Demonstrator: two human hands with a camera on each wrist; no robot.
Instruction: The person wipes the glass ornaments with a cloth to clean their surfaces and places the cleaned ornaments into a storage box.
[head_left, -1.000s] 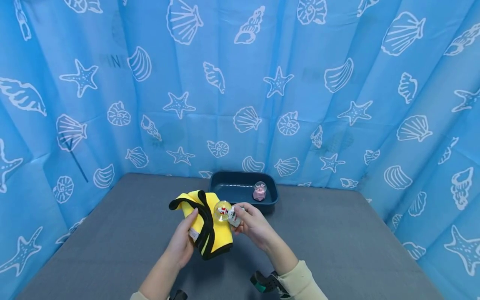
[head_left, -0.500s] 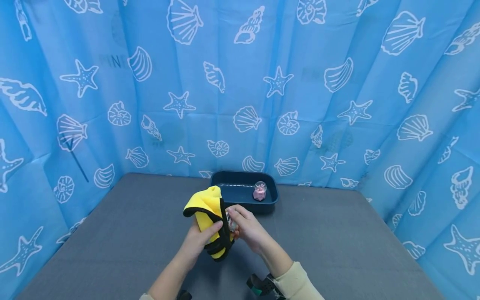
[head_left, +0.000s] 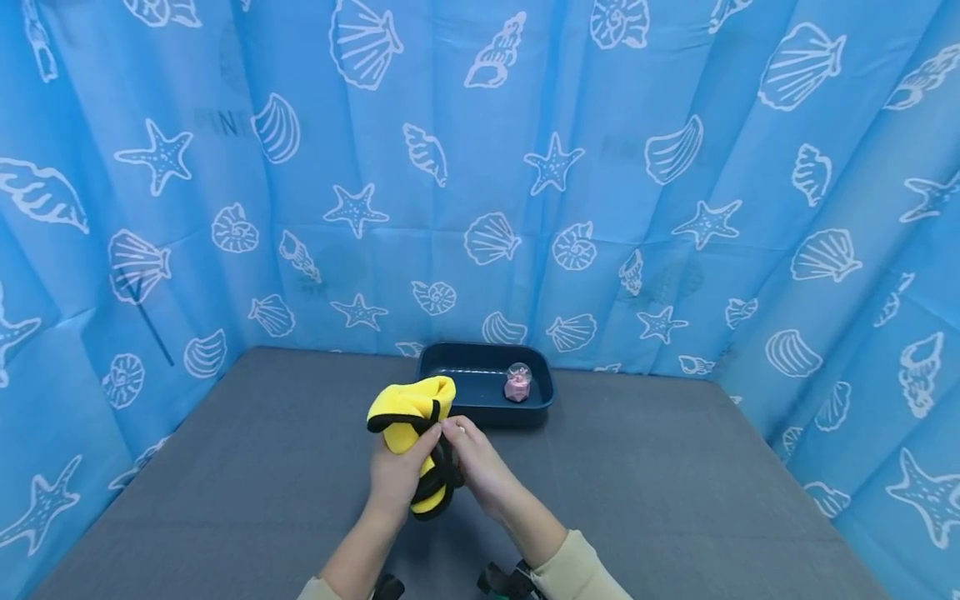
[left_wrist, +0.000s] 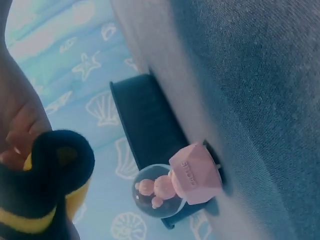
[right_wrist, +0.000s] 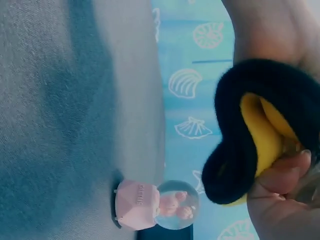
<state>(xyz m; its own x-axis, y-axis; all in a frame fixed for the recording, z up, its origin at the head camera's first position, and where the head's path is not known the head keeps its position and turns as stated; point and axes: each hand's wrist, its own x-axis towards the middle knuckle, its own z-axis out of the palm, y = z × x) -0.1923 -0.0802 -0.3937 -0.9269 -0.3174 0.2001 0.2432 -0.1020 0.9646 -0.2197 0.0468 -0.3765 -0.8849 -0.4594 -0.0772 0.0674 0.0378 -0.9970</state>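
Gripping cloth, the left hand curls its fingers round it; the right hand's bent fingers seemingly pinch a mostly hidden globe.

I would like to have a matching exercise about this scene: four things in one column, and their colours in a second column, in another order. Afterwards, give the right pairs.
Things
1. cloth
2. tray
3. curtain
4. table

Colours
A. light blue and white
B. yellow and black
C. grey
D. dark blue

Pairs: 1-B, 2-D, 3-A, 4-C
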